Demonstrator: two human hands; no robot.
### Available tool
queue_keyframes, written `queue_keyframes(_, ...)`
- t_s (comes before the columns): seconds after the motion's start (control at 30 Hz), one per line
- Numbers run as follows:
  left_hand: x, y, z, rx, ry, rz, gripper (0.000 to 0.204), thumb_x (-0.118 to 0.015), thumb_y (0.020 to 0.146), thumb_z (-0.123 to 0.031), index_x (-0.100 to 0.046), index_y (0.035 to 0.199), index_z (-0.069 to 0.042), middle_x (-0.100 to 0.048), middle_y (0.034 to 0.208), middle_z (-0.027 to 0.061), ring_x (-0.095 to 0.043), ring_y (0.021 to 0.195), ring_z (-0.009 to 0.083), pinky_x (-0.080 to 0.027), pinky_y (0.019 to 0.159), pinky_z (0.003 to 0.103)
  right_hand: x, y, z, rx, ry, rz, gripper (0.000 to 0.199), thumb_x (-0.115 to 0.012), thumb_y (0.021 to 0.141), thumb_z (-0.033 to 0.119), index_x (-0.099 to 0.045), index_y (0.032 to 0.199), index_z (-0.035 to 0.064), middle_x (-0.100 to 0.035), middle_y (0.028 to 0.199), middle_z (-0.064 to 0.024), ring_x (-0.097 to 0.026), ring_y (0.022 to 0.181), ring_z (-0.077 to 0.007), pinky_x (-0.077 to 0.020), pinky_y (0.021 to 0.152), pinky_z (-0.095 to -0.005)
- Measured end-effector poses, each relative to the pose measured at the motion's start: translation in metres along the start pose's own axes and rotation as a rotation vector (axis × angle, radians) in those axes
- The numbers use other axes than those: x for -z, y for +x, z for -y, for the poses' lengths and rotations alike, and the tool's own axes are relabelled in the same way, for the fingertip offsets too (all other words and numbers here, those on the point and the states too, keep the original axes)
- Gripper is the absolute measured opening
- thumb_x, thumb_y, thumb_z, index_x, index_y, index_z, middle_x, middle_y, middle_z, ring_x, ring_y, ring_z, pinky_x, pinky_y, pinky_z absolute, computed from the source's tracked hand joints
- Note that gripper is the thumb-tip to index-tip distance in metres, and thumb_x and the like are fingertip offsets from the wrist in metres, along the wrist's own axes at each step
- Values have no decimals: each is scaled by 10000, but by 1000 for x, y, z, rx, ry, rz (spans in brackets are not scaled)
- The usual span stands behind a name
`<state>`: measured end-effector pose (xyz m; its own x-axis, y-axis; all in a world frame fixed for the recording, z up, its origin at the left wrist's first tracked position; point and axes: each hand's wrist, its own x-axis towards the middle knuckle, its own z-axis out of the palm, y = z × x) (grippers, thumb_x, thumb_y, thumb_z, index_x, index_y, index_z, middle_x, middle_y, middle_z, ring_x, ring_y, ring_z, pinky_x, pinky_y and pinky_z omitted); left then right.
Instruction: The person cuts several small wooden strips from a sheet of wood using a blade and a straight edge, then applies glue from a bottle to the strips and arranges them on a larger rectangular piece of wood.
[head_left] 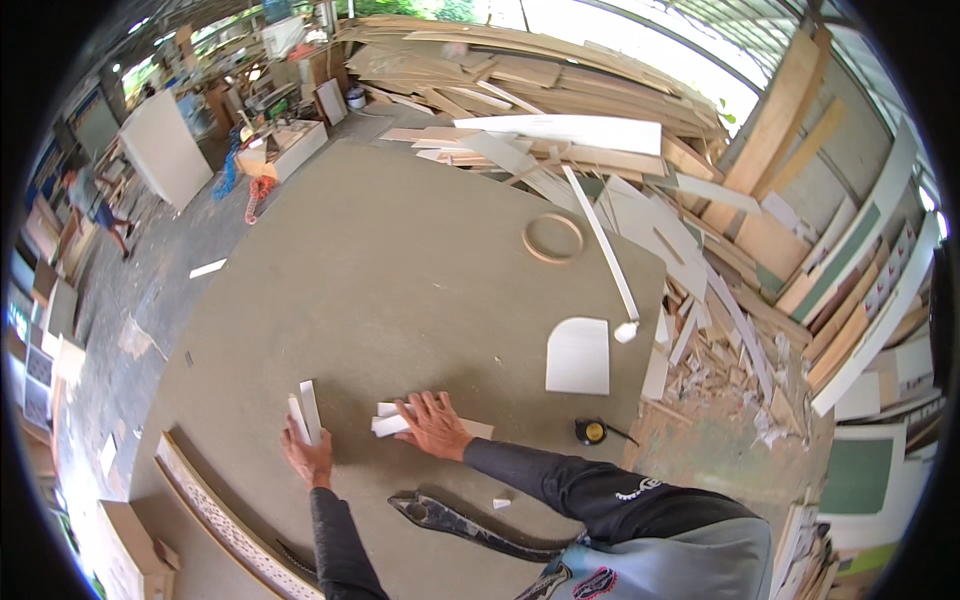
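Observation:
My left hand is closed around the lower ends of two narrow white strips, which point away from me with a small gap at their tops. To its right, my right hand lies over a small bundle of short white strips on the worktable, its fingers curled over them. Part of that bundle is hidden under the palm, and a pale end shows past the wrist. Nearest to my right forearm are a small white offcut and a long black curved tool with a hole at one end.
On the table's right lie a tape measure, a white panel with one rounded corner, a wooden ring and a long white strip. A curved perforated piece lies front left. Scrap boards pile up beyond; a person walks far left.

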<state>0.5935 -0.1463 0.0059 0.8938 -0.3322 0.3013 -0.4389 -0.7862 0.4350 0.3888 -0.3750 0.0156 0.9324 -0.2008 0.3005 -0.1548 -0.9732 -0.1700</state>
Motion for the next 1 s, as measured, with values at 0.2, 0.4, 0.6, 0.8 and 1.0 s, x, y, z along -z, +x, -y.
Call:
queue_keyframes(0.2,-23,-55,-78,93,195,244,554,-697,804,-173,-597,1331,-34,-587,1198,229,-578,1100,394,-498,952,471,26,-57,-14,-88,-21,20,624,-688,848,531,-589,1167,5,-545,1062,-154,-550,983,-300,-427,796,-480)
queue_keyframes(0.4,-13,-112,-140,206,198,373,577,-699,846,-244,-547,1362,-35,-579,1203,254,-573,1159,401,-502,989,468,27,-86,-13,-87,-188,-7,429,-715,832,355,-609,1078,20,-590,989,-122,-616,857,-278,-501,667,-397)
queue_keyframes(0.6,-8,-170,-199,265,295,439,693,-719,853,-315,-487,1460,-75,-567,1296,223,-554,1245,387,-422,1031,567,23,-104,-53,-344,232,28,274,-569,929,194,-623,1096,-17,-677,938,-204,-701,823,-379,-563,691,-503)
queue_keyframes(0.8,-45,-214,-226,171,265,353,648,-662,873,-288,-503,1457,-56,-560,1254,217,-548,1213,406,-388,1033,572,51,-119,-65,-725,395,98,395,-536,999,324,-666,956,-47,-706,969,-286,-696,926,-451,-533,821,-556)
queue_keyframes(1.0,-63,-239,-312,358,-237,276,648,-688,850,-166,-458,1419,39,-561,1210,269,-569,1161,429,-509,973,465,19,-135,-129,-860,807,-64,529,-532,1012,370,-672,814,-101,-704,876,-315,-682,864,-487,-502,786,-543)
